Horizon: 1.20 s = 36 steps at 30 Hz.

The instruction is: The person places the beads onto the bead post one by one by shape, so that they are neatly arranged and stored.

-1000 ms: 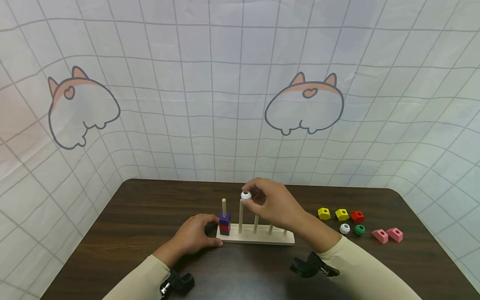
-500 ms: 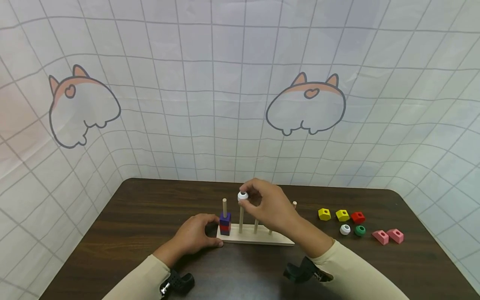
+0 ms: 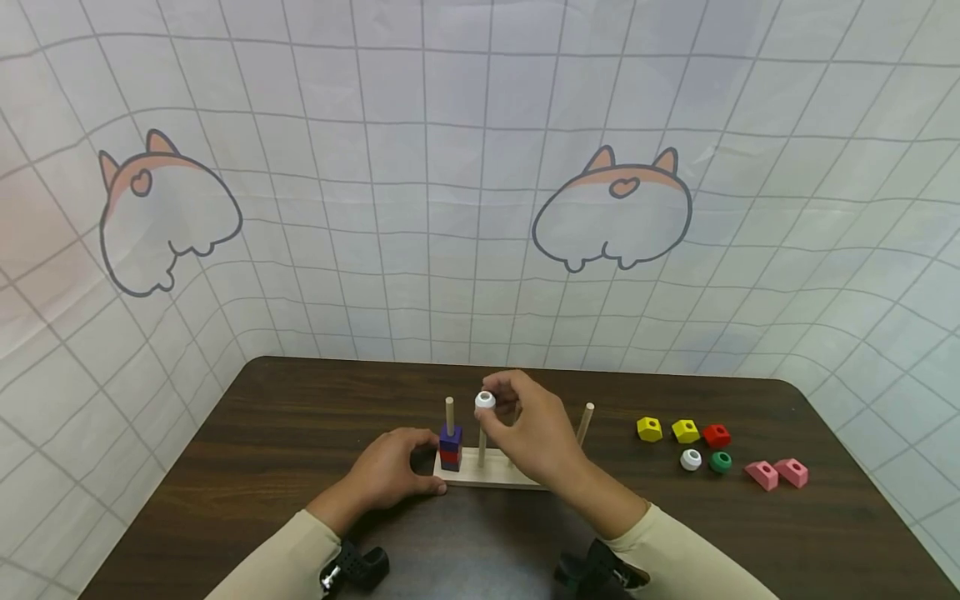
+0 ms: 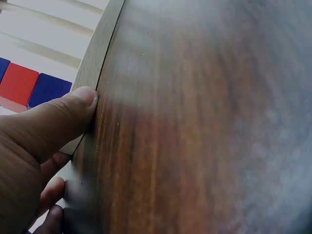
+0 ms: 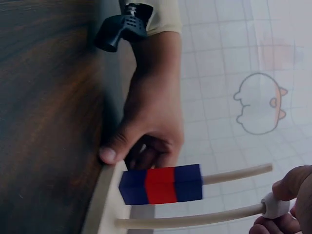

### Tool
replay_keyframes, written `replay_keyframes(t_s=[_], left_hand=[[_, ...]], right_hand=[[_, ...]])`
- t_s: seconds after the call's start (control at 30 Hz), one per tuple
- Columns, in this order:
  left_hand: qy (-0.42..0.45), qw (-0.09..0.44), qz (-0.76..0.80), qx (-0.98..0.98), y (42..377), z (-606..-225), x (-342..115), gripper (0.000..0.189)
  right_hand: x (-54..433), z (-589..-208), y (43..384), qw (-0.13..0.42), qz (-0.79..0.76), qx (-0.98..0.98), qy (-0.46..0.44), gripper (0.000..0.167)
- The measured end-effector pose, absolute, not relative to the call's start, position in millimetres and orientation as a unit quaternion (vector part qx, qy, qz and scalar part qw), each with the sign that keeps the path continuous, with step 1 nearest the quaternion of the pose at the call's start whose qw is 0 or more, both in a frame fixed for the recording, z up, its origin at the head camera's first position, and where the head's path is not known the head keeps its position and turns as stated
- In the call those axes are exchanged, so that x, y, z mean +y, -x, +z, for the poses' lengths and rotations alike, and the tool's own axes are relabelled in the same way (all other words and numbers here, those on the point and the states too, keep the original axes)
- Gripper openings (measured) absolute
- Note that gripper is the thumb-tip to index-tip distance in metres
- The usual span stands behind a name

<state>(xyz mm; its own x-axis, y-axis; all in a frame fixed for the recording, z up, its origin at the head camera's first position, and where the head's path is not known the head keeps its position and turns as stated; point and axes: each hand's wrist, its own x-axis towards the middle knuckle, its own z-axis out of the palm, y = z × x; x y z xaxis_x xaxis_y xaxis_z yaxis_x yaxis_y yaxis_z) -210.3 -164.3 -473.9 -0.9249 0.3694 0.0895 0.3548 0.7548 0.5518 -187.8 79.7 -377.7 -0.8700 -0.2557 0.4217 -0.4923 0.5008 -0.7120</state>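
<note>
My right hand (image 3: 538, 433) pinches a white bead (image 3: 485, 401) between thumb and fingers at the top of the second peg (image 3: 482, 442). In the right wrist view the peg's tip meets the bead (image 5: 275, 205); how far it sits inside is hidden. My left hand (image 3: 390, 471) grips the left end of the pale wooden peg base (image 3: 487, 477), its thumb (image 4: 78, 105) against the front edge. On the leftmost peg (image 3: 449, 412) two dark blue blocks (image 5: 187, 183) sandwich a red block (image 5: 161, 185). My right hand covers part of the other pegs.
Right of the base lie loose pieces on the dark wooden table (image 3: 300, 400): two yellow blocks (image 3: 648, 429), a red block (image 3: 716, 435), a white bead (image 3: 691, 459), a green bead (image 3: 720, 462) and two pink blocks (image 3: 762, 475). A patterned cloth (image 3: 480, 250) hangs behind.
My right hand has moved slightly left and then down with the white bead, from above to the second peg's top. My left hand has stayed on the base.
</note>
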Motion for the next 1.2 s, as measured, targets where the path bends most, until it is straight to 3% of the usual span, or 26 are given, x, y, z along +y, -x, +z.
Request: replay_keyframes(t_s=[0.27,0.6,1.2], left_hand=[[-0.191,0.012,0.291,0.937,209,-473,-163,0.058],[-0.186,0.012,0.293,0.938,209,-472,-162,0.057],[-0.190,0.015,0.293,0.937,209,-471,-163,0.055]], right_hand=[[79,-394,188,0.146,0.473,-0.844,-0.207,0.036],[77,-412,188,0.119,0.530,-0.821,-0.177,0.050],[76,-446,190,0.066,0.547,-0.820,-0.157,0.041]])
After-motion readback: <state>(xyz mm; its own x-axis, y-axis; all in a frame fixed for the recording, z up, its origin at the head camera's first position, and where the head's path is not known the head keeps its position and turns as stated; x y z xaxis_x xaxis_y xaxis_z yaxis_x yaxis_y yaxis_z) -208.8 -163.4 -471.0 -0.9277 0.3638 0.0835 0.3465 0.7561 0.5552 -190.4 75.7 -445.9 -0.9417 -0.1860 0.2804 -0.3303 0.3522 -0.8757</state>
